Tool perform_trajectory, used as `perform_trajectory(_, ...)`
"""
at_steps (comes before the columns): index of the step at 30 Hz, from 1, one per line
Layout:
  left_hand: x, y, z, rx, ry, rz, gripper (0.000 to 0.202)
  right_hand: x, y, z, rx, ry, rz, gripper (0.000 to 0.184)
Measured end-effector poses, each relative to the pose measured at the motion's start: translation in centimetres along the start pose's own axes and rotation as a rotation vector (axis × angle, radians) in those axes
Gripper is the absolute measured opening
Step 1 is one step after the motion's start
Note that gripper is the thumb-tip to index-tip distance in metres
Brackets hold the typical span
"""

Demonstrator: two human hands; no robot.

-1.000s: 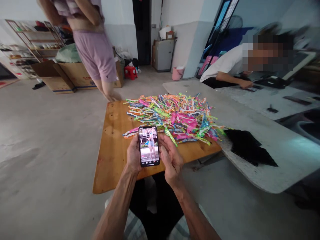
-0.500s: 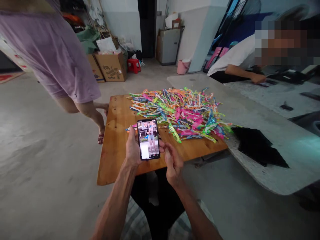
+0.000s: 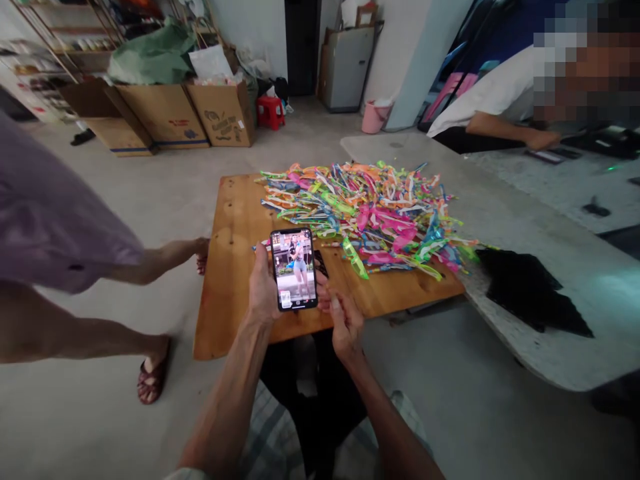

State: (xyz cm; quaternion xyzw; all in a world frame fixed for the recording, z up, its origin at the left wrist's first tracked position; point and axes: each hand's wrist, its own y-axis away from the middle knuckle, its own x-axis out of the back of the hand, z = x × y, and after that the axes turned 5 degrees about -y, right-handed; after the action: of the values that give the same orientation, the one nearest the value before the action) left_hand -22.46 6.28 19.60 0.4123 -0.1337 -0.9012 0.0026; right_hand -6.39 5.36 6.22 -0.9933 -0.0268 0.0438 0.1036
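My left hand (image 3: 263,287) is closed around a smartphone (image 3: 294,270), held upright above the wooden table. A picture of a standing person fills its lit screen. My right hand (image 3: 347,327) is just right of the phone's lower corner, fingers curled and thumb against the index finger. Its fingertips meet the left hand's fingertips; anything between them is too small to make out. Beyond the phone lies a heap of bright plastic pieces (image 3: 385,223) that look like toy glasses, pink, green, orange and blue. A green piece (image 3: 355,257) lies nearest my hands.
The wooden table (image 3: 220,267) adjoins a grey stone-like table (image 3: 540,267) bearing black sheets (image 3: 535,290). At left, a person in purple clothing (image 3: 55,213) is walking. Another person in a white shirt (image 3: 490,87) sits at right. Cardboard boxes (image 3: 160,117) and a red stool (image 3: 270,113) stand behind.
The person at left has stepped toward me, uncovering boxes and shelves behind. My view has shifted slightly. My hands keep nearly the same pose, with the phone still in the left.
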Motion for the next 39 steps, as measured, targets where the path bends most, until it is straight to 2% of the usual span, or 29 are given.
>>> perform_trajectory(6, 0.6, -0.7, -0.2, 0.008, 0.042, 0.028, 0.098, 0.0, 0.2, -0.3, -0.015, -0.021, 0.001, 0.032)
perform_trajectory(13, 1.5, -1.3, -0.4, -0.038, -0.008, -0.029, 0.095, 0.0, 0.2, -0.7, 0.002, -0.010, -0.014, 0.029)
perform_trajectory(19, 1.6, -1.4, -0.3, 0.006, 0.089, 0.066, 0.088, -0.1, 0.4, -0.7, -0.009, 0.003, -0.012, 0.029)
perform_trajectory(25, 2.2, -1.5, -0.4, 0.012, 0.019, 0.038, 0.094, -0.1, 0.3, -1.0, 0.021, 0.043, -0.030, 0.027)
perform_trajectory(30, 2.6, -1.3, -0.6, 0.002, 0.017, 0.041, 0.087, -0.3, 0.1, -1.1, -0.003, -0.025, -0.015, 0.027)
perform_trajectory(33, 3.0, -1.2, -0.7, -0.057, 0.018, 0.024, 0.079, -0.7, -0.5, -2.0, -0.014, -0.124, 0.008, 0.028)
perform_trajectory(36, 2.9, -1.0, -0.7, -0.035, 0.017, 0.030, 0.078, -1.4, -1.7, -4.0, 0.030, -0.174, -0.033, 0.033)
perform_trajectory(39, 2.5, -1.0, -1.0, -0.032, 0.092, 0.158, 0.065, -2.4, -2.8, -6.1, 0.047, -0.258, -0.100, 0.037)
